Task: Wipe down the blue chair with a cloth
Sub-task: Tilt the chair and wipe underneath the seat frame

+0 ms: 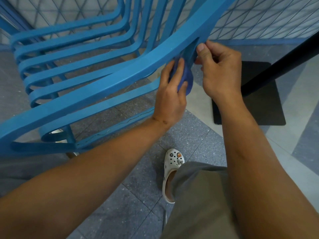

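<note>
The blue chair [96, 83] with slatted seat and back fills the upper left, its wide armrest running diagonally across the view. A dark blue cloth [187, 78] is bunched under the armrest, beside its support post. My left hand [170, 94] grips the cloth from below and to the left, fingers curled round it. My right hand [219, 66] pinches the armrest support with thumb and fingers, just right of the cloth. Most of the cloth is hidden between my hands and the chair.
A black table post [283, 61] slants down to a black square base [259, 104] on the right. A mesh screen [269, 19] stands behind the chair. My foot in a white clog [171, 171] stands on the grey speckled floor tiles below.
</note>
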`<act>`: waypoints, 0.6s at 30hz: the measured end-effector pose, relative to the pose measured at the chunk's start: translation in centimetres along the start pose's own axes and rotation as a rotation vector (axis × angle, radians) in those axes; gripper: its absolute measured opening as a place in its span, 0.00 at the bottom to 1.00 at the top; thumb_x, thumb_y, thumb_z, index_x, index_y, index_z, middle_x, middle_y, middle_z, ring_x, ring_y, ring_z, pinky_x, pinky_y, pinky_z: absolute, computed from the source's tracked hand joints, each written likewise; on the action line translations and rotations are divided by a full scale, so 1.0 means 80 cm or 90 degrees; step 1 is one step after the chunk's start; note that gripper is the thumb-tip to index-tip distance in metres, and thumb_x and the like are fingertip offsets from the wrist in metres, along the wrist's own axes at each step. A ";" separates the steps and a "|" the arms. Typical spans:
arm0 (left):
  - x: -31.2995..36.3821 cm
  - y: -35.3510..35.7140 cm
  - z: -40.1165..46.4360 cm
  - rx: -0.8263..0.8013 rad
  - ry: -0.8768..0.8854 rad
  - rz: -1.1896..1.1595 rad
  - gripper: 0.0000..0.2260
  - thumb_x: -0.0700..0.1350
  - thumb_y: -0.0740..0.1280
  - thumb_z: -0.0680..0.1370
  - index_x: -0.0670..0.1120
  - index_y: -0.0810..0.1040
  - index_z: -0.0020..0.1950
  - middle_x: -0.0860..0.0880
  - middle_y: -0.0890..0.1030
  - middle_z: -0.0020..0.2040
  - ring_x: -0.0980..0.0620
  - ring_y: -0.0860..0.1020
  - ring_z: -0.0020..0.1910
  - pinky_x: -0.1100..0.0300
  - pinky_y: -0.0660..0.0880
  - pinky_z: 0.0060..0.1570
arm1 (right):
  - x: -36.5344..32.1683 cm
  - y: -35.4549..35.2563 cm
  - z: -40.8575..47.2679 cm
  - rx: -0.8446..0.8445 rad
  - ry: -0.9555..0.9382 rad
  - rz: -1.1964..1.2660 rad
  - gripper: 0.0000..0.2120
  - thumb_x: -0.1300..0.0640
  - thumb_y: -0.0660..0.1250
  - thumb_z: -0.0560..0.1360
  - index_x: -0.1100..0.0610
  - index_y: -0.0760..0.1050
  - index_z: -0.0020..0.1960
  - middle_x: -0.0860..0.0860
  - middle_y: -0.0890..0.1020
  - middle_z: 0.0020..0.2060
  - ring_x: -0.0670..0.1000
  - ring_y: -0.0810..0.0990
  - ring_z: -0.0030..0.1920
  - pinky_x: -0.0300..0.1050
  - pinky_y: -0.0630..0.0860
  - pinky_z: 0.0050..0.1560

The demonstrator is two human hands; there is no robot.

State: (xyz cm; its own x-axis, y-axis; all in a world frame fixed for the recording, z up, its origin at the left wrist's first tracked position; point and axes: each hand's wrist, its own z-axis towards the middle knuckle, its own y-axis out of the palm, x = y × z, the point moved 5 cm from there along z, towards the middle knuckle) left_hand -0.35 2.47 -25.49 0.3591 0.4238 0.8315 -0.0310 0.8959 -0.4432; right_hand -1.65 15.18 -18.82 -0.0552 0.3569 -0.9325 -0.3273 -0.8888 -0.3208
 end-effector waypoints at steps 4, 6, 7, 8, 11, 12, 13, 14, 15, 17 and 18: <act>0.023 -0.002 0.016 0.062 0.077 -0.014 0.22 0.36 0.64 0.81 0.33 0.67 0.75 0.32 0.67 0.73 0.37 0.65 0.76 0.46 0.65 0.75 | -0.003 0.000 0.000 -0.014 -0.019 0.013 0.11 0.56 0.65 0.82 0.58 0.83 0.60 0.47 0.87 0.49 0.43 0.85 0.51 0.37 0.79 0.50; 0.011 0.003 0.014 0.054 0.074 -0.003 0.22 0.36 0.64 0.81 0.33 0.67 0.75 0.31 0.66 0.73 0.36 0.64 0.76 0.43 0.66 0.74 | -0.003 0.000 0.000 -0.013 -0.019 0.003 0.11 0.56 0.65 0.83 0.56 0.83 0.60 0.47 0.87 0.49 0.43 0.85 0.50 0.36 0.79 0.48; 0.004 0.005 0.012 0.047 0.061 -0.003 0.22 0.37 0.64 0.81 0.33 0.67 0.75 0.32 0.66 0.74 0.36 0.64 0.76 0.43 0.66 0.73 | -0.004 0.000 -0.001 -0.011 -0.017 -0.003 0.11 0.56 0.65 0.83 0.55 0.83 0.60 0.47 0.87 0.48 0.43 0.85 0.50 0.34 0.78 0.47; -0.002 0.005 0.012 0.040 0.045 -0.009 0.23 0.37 0.63 0.82 0.33 0.66 0.76 0.32 0.66 0.74 0.36 0.64 0.76 0.43 0.66 0.73 | -0.003 0.000 -0.001 -0.008 -0.016 -0.007 0.11 0.57 0.65 0.83 0.54 0.83 0.60 0.48 0.86 0.48 0.43 0.85 0.49 0.33 0.78 0.46; -0.001 0.000 0.016 0.057 0.032 -0.030 0.22 0.37 0.64 0.82 0.33 0.68 0.75 0.33 0.68 0.72 0.37 0.67 0.75 0.44 0.66 0.73 | -0.002 0.000 0.000 -0.006 -0.019 -0.026 0.10 0.56 0.64 0.83 0.54 0.83 0.58 0.49 0.86 0.46 0.46 0.85 0.47 0.37 0.79 0.44; 0.004 -0.002 0.017 0.068 0.045 -0.028 0.21 0.37 0.64 0.81 0.33 0.69 0.74 0.33 0.70 0.72 0.37 0.68 0.74 0.44 0.66 0.73 | -0.002 0.000 0.001 -0.006 -0.022 -0.025 0.10 0.56 0.65 0.82 0.54 0.84 0.57 0.49 0.87 0.46 0.47 0.85 0.47 0.40 0.80 0.45; 0.012 -0.004 0.018 0.079 0.064 -0.026 0.21 0.36 0.64 0.81 0.33 0.70 0.74 0.33 0.70 0.71 0.37 0.68 0.74 0.43 0.66 0.73 | -0.001 0.000 0.001 -0.005 -0.022 -0.020 0.10 0.56 0.65 0.82 0.55 0.84 0.57 0.48 0.87 0.46 0.46 0.85 0.47 0.40 0.80 0.46; 0.019 -0.004 0.019 0.087 0.084 -0.026 0.21 0.36 0.64 0.81 0.33 0.70 0.73 0.33 0.70 0.71 0.37 0.68 0.74 0.42 0.66 0.73 | -0.001 -0.001 0.001 -0.004 -0.020 -0.016 0.10 0.56 0.65 0.82 0.56 0.84 0.57 0.48 0.87 0.46 0.44 0.85 0.48 0.38 0.79 0.47; 0.024 -0.003 0.020 0.093 0.094 -0.031 0.20 0.36 0.64 0.81 0.33 0.70 0.73 0.33 0.70 0.72 0.37 0.67 0.75 0.42 0.66 0.73 | -0.001 -0.001 0.001 -0.004 -0.018 -0.017 0.11 0.56 0.65 0.83 0.57 0.84 0.58 0.48 0.87 0.47 0.42 0.84 0.48 0.36 0.78 0.48; 0.025 0.001 0.018 0.094 0.086 -0.044 0.21 0.36 0.64 0.81 0.33 0.69 0.74 0.33 0.68 0.73 0.37 0.66 0.75 0.43 0.66 0.74 | -0.001 0.000 0.001 -0.007 -0.014 -0.017 0.11 0.56 0.64 0.83 0.57 0.83 0.59 0.48 0.87 0.48 0.42 0.84 0.50 0.36 0.78 0.50; 0.020 0.004 0.015 0.090 0.073 -0.045 0.21 0.35 0.64 0.81 0.33 0.68 0.75 0.33 0.67 0.74 0.38 0.65 0.76 0.44 0.66 0.74 | -0.001 0.000 0.000 -0.008 -0.013 -0.014 0.11 0.56 0.65 0.83 0.57 0.83 0.60 0.48 0.87 0.49 0.43 0.84 0.51 0.37 0.79 0.50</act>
State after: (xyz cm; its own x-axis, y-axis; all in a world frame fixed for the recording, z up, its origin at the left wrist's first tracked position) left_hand -0.94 3.60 -23.88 0.4687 0.3488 0.8116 -0.1302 0.9360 -0.3271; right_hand -1.68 15.14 -18.71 -0.0678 0.3823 -0.9215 -0.3175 -0.8839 -0.3434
